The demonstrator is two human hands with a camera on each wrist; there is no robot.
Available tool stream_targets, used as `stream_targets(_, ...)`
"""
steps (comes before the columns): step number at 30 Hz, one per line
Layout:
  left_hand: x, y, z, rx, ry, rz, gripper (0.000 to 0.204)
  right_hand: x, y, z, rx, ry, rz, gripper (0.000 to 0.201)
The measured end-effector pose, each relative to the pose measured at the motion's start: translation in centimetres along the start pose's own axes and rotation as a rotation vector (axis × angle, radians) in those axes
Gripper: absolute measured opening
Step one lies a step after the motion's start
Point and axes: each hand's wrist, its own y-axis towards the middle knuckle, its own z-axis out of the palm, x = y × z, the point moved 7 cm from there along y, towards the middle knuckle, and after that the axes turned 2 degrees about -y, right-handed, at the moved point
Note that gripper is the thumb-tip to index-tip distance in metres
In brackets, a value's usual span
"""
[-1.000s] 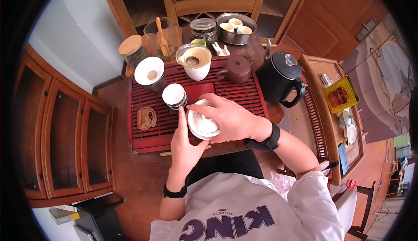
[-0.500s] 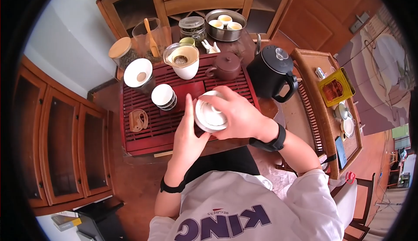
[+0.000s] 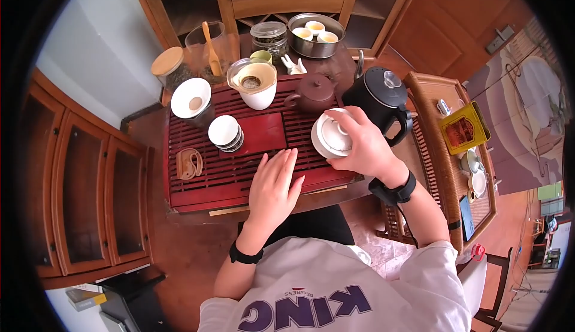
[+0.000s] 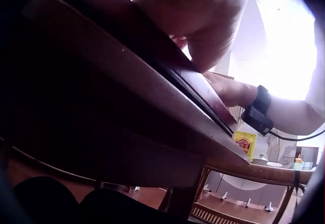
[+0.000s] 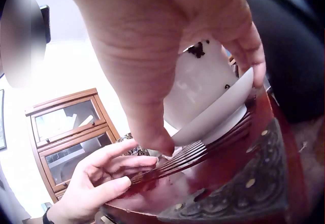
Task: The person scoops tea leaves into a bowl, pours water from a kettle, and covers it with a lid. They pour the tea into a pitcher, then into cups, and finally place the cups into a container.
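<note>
The right hand point(image 3: 366, 146) grips a white lidded bowl point(image 3: 329, 135) over the right part of the red slatted tray point(image 3: 239, 193). In the right wrist view, thumb and fingers span the white bowl point(image 5: 213, 115), with dark bits on its inner side; the bowl's foot is at the slats. The left hand point(image 3: 273, 188) lies with straight fingers at the tray's front edge, holding nothing. It shows in the right wrist view too, the left hand point(image 5: 96, 183) beside the slats. Stacked cups point(image 3: 225, 133) stand left of centre, near a wooden piece point(image 3: 189, 164).
Behind stand a strainer on a white pitcher point(image 3: 259, 95), a brown teapot point(image 3: 315, 93), a white funnel point(image 3: 191, 98), jars point(image 3: 269, 38) and a metal bowl of cups point(image 3: 316, 45). A black kettle point(image 3: 380, 95) is close right of the right hand.
The right hand has carried the white lidded bowl to the right, away from the left hand. The left hand has let go of the bowl and lowered to the tray's front edge.
</note>
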Motion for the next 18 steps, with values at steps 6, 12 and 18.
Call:
stream_targets(6, 0.2, -0.1, 0.3, 0.001, -0.02, 0.004, 0.046, -0.2, 0.4, 0.2, -0.011, 0.0, 0.002, 0.089)
stream_targets(12, -0.1, 0.1, 0.2, -0.015, -0.004, 0.022, 0.034, 0.0, 0.1, -0.1, -0.011, -0.031, 0.031, 0.106)
stream_targets(18, 0.0, -0.1, -0.1, -0.034, -0.034, 0.003, 0.033, -0.1, -2.7, -1.6, -0.267, 0.057, 0.004, 0.119)
